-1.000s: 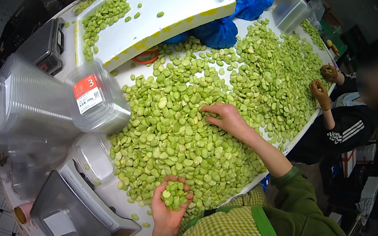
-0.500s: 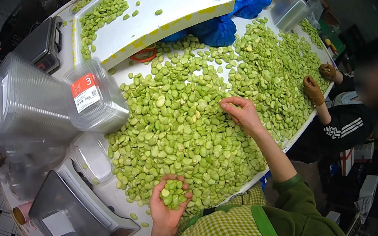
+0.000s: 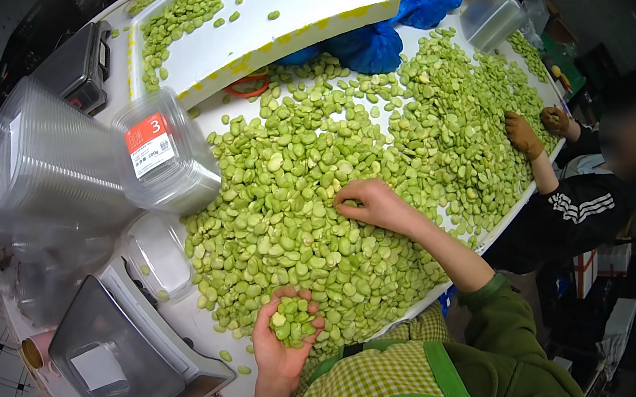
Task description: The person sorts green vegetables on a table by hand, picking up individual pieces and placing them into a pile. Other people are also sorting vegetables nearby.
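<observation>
A wide heap of shelled green broad beans [image 3: 283,237] covers the table in front of me. My left hand [image 3: 275,361] is palm up at the heap's near edge, its fingers curled round a handful of broad beans [image 3: 294,324]. Further forward and to the right, my right hand [image 3: 377,204] reaches over the middle of the heap. Its thumb and forefinger are drawn together, with the tips down at the beans. Whether a bean is between them is hidden.
Stacked clear plastic tubs [image 3: 53,178], a labelled tub stack [image 3: 201,171] and a scale [image 3: 124,366] stand at left. Behind the heap are a white foam tray [image 3: 288,8], blue plastic bags [image 3: 365,51] and an orange handle [image 3: 250,86]. A co-worker's gloved hand [image 3: 522,134] works at right.
My right hand has moved left and slightly nearer over the heap, its fingertips now lower among the beans. The left hand still cups its handful. The co-worker's nearer hand has shifted slightly.
</observation>
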The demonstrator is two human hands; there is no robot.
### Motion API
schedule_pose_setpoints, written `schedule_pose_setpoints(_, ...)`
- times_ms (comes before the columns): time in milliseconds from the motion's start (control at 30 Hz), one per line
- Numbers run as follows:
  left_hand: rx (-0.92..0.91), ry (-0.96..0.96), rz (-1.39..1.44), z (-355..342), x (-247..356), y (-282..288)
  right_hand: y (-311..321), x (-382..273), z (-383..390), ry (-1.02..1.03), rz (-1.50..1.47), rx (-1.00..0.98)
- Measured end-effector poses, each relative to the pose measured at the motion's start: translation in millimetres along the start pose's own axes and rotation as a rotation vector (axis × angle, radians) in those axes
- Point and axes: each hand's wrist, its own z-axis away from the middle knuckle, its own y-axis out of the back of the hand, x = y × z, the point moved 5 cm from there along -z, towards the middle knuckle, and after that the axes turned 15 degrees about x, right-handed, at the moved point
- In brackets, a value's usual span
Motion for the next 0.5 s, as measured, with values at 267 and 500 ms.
schedule_pose_setpoints(267,0.049,-0.018,-0.023,-1,0,4,49,14,50,-0.778,-0.816,0.074)
schedule_pose_setpoints(500,0.058,-0.007,-0.058,-1,-6,-2,7,-71,79,0.314,0.299,-0.126)
